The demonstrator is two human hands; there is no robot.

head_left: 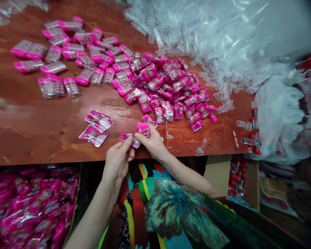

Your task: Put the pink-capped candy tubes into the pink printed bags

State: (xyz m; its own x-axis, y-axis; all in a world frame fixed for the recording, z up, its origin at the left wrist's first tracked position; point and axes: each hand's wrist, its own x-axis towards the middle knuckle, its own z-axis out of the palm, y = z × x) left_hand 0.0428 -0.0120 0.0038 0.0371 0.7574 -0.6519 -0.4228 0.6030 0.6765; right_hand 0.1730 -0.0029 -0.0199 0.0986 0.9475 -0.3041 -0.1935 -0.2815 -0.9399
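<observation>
At the table's front edge, my left hand (119,155) pinches a pink printed plastic sleeve (125,137) between thumb and fingers. My right hand (152,141) holds a small clear candy container (143,129) with a pink cap and pale pink balls inside. The two hands nearly meet, and the sleeve's right end lies against my right fingertips. Whether the container enters the sleeve cannot be made out. Left of my hands, several flat pink sleeves (93,136) lie on the wood. Beyond my hands is a heap of sleeved pink containers (168,86).
Unsleeved pink-capped containers (69,52) spread over the far left of the table (28,131). Clear plastic tubes (186,34) are piled at the back right, above a white plastic bag (277,117). Below sit a bin of pink packs (33,207) and a carton (217,173) beside red-capped items.
</observation>
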